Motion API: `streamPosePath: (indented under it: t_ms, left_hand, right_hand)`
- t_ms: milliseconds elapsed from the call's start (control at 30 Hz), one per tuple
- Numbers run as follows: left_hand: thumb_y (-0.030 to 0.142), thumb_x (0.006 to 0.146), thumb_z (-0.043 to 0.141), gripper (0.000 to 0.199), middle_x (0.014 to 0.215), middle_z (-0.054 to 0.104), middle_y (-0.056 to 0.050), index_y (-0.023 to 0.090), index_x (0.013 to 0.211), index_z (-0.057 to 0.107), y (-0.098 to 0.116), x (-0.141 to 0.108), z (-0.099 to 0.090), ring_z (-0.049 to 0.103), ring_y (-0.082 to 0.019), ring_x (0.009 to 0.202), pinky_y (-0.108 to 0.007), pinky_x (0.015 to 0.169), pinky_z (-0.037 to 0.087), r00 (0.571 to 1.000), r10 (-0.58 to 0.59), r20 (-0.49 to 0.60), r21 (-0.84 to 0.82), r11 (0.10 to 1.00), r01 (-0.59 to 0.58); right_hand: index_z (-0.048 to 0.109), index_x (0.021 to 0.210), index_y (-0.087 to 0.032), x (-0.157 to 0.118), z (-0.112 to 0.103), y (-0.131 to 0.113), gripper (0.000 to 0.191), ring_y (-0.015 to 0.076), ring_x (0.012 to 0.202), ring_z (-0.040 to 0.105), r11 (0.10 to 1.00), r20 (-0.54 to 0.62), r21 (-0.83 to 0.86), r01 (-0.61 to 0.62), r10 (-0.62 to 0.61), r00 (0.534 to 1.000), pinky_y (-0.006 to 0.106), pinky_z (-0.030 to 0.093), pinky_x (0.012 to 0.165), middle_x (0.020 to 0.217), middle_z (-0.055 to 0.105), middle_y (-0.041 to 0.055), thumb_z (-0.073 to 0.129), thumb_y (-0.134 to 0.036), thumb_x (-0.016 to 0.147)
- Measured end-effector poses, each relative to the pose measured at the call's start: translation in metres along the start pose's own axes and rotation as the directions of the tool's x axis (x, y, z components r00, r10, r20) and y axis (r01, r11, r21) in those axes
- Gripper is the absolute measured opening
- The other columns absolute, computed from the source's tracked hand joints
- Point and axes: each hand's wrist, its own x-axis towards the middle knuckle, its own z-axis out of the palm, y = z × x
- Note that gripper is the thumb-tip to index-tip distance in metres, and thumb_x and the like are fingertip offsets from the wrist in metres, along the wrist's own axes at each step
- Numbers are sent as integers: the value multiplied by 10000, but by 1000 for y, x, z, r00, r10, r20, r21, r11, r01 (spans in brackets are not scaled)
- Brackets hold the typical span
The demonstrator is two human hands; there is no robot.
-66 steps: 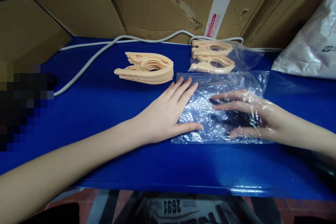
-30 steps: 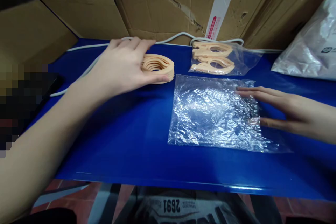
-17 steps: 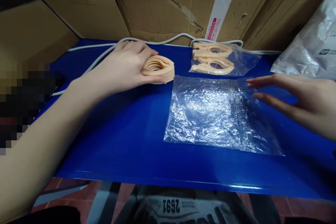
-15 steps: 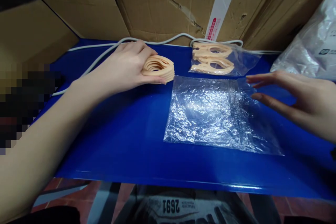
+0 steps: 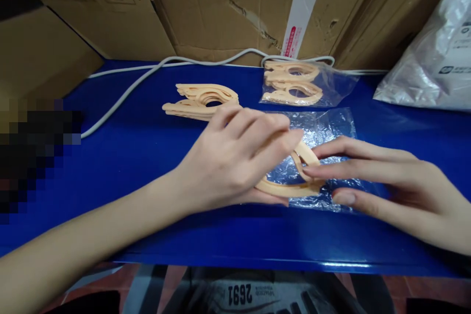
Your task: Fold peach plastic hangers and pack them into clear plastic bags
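Observation:
My left hand is closed around a beige plastic folding hanger over the table's middle. The fingers cover much of it, leaving its curved right end in sight. From the right, my right hand reaches in with fingers apart. Its fingertips touch the hanger's right end, while the thumb stands off below. Under the hanger lies a flat clear plastic bag, partly hidden by both hands. Behind my left hand rests a stack of the same beige folding hangers.
At the back, a clear bag holds two groups of folded hangers. A white cable runs along the rear of the blue table. Cardboard boxes stand behind, and a large silvery plastic sack sits at the right.
My left hand has left the stack and come right and nearer, with a folding hanger in it, over the flat bag. My right hand has moved left and nearer to the hanger.

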Motion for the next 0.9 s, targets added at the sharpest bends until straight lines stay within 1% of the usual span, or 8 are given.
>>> streamPosePath:
  t_ms: [100, 233, 300, 400, 567, 667, 800, 900]
  left_hand:
    - [675, 1003, 530, 646, 1278, 729, -121, 158, 1381, 619, 7, 0, 0, 669, -268, 1117, -421, 952, 474, 999, 46, -4, 54, 997, -46]
    - [681, 1015, 494, 665, 1299, 725, -120, 152, 1403, 605, 5, -2, 8, 651, -271, 1117, -422, 952, 451, 999, 47, 20, 45, 998, -47]
    - [678, 1008, 511, 682, 1320, 716, -123, 147, 1428, 588, 4, -4, 12, 641, -275, 1119, -426, 953, 444, 998, 46, 41, 22, 999, -47]
    - [690, 989, 536, 738, 1357, 697, -131, 134, 1475, 550, 4, -5, 13, 624, -285, 1153, -426, 980, 436, 997, 43, 71, 11, 999, -44]
    - [737, 965, 527, 867, 1465, 618, -182, 94, 1543, 457, -5, -6, 17, 563, -315, 1329, -456, 1157, 360, 994, 1, 105, -24, 1000, 2]
    - [812, 942, 458, 938, 1511, 577, -191, 102, 1554, 432, -14, -9, 24, 520, -310, 1408, -468, 1243, 283, 994, -27, 104, -73, 997, 34]
    - [828, 936, 450, 939, 1458, 624, -175, 116, 1548, 440, -21, -11, 27, 566, -299, 1358, -461, 1225, 316, 994, -40, 104, -58, 997, 46]
    - [797, 949, 478, 890, 1376, 675, -164, 115, 1521, 479, -21, -10, 24, 627, -290, 1255, -428, 1125, 403, 997, -29, 76, -28, 999, 31]
  right_hand:
    - [740, 1237, -521, -3, -2, 3, 303, 189, 1084, 761, 998, -23, 49, -48, 49, 999, 320, 645, 934, 1242, 764, -91, 690, -402, 963]
    - [691, 1319, -538, 0, 0, 3, 411, 217, 1220, 716, 999, 109, 25, -48, 45, 993, 333, 628, 982, 1245, 774, -110, 729, -399, 935]
    - [684, 1336, -527, 3, 3, 2, 405, 229, 1245, 702, 999, 128, 37, -39, 34, 991, 336, 636, 963, 1281, 761, -95, 701, -396, 953]
    - [721, 1294, -495, 6, 7, 6, 345, 225, 1212, 718, 993, 52, 87, -77, 72, 996, 347, 635, 965, 1341, 735, -67, 682, -388, 967]
    - [804, 1128, -454, 5, 3, 22, 210, 203, 1071, 766, 972, -60, 171, -164, 177, 982, 366, 648, 929, 1139, 803, -58, 710, -393, 951]
    - [814, 1101, -425, 6, 2, 27, 195, 215, 1048, 777, 940, -123, 255, -226, 264, 957, 372, 661, 897, 1107, 816, -54, 753, -395, 917]
    - [808, 1095, -389, 8, 4, 26, 192, 220, 1021, 784, 922, -161, 304, -240, 298, 941, 385, 667, 893, 1102, 816, -46, 762, -405, 909]
    - [771, 1153, -380, 7, 4, 23, 217, 196, 999, 780, 933, -168, 259, -249, 298, 940, 345, 665, 875, 1118, 804, -49, 726, -393, 941]
